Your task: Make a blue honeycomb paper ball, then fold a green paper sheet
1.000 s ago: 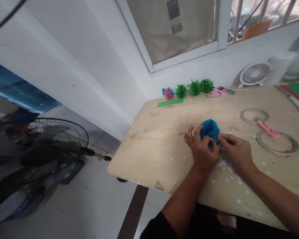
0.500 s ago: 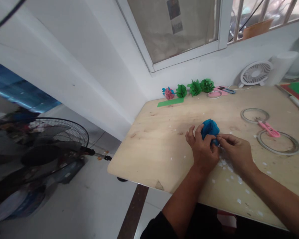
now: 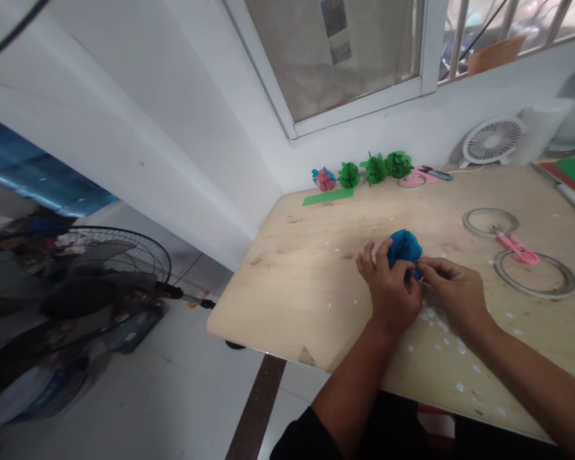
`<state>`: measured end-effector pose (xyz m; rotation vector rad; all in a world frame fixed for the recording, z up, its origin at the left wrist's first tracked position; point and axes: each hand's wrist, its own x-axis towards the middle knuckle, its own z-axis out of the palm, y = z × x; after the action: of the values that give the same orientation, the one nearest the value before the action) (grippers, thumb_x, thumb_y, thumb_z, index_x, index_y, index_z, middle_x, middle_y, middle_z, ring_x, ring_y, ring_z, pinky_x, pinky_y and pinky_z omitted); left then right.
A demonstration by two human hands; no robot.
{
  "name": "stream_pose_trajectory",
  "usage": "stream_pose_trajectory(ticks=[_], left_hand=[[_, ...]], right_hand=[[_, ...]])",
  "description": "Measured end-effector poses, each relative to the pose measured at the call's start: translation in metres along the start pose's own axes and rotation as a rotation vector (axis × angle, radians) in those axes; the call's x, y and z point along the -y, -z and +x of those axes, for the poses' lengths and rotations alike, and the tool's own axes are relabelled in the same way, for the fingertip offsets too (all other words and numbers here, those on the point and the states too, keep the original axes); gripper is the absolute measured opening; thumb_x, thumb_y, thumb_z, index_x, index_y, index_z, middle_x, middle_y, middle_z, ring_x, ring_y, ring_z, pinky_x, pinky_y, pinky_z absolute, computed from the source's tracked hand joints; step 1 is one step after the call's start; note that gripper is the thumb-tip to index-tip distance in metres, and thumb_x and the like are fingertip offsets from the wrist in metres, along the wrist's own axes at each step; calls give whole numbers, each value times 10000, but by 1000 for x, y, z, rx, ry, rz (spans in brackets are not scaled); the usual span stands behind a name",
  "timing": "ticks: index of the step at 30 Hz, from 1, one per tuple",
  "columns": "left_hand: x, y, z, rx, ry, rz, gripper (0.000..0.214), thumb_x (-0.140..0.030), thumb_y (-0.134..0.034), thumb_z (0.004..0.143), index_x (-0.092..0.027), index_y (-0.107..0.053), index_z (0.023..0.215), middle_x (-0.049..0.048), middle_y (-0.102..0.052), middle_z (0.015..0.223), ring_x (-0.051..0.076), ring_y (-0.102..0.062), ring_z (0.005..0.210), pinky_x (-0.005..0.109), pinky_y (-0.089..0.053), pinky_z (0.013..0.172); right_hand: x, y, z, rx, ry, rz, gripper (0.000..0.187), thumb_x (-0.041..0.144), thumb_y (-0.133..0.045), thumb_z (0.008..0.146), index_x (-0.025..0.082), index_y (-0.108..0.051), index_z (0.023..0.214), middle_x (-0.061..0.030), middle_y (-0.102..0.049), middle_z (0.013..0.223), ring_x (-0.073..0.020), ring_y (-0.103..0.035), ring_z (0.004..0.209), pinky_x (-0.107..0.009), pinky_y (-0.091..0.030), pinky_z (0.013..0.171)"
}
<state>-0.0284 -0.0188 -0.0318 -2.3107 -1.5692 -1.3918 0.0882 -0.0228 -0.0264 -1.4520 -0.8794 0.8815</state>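
A blue folded paper flower [image 3: 405,246] is held low over the wooden table [image 3: 287,275], its layers fanned out at the top. My left hand [image 3: 389,284] is closed on its left and near side, with the outer fingers raised off it. At the flower's lower right edge, my right hand [image 3: 453,287] pinches the blue paper between thumb and forefinger. The fingers hide part of the flower's underside. Small white paper scraps [image 3: 441,326] lie under and around my right hand.
Along the wall sit a pink-and-blue paper flower [image 3: 324,179], several green paper flowers [image 3: 376,169] and a green strip [image 3: 328,197]. Rings of tape [image 3: 535,275] and pink scissors [image 3: 518,248] lie to the right. A small white fan [image 3: 492,142] stands behind.
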Motion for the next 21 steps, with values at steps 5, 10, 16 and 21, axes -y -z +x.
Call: stream_pose_trajectory(ticks=[5,10,16,21], left_hand=[[0,1,0,17,-4,16,178,-113,-675,700,-218,-680,845,95,-519,1406,363,-332,1400,653,-296,1131],[0,2,0,30,-5,48,141,-137,-685,711,-218,-677,826,98,-529,1390,359,-334,1398,647,-300,1129],[1,2,0,26,-11,17,74,-179,-690,755,-217,-672,816,101,-525,1386,353,-332,1400,642,-289,1133],[3,2,0,84,-25,42,46,-248,-656,847,-223,-681,819,93,-507,1412,335,-315,1412,625,-281,1142]], right_hand=[[-2,0,0,0,-11,39,260,426,-755,589,212,-779,733,-67,-756,749,-213,-679,650,-311,-548,586],[1,-1,0,-9,-31,7,275,444,-743,572,212,-774,716,-65,-753,754,-204,-660,638,-313,-543,592],[0,-1,-1,-12,-26,9,282,449,-736,584,211,-768,732,-58,-753,754,-207,-669,666,-313,-546,622],[0,2,1,5,9,-45,285,450,-722,602,209,-778,744,-59,-756,756,-207,-675,658,-304,-544,587]])
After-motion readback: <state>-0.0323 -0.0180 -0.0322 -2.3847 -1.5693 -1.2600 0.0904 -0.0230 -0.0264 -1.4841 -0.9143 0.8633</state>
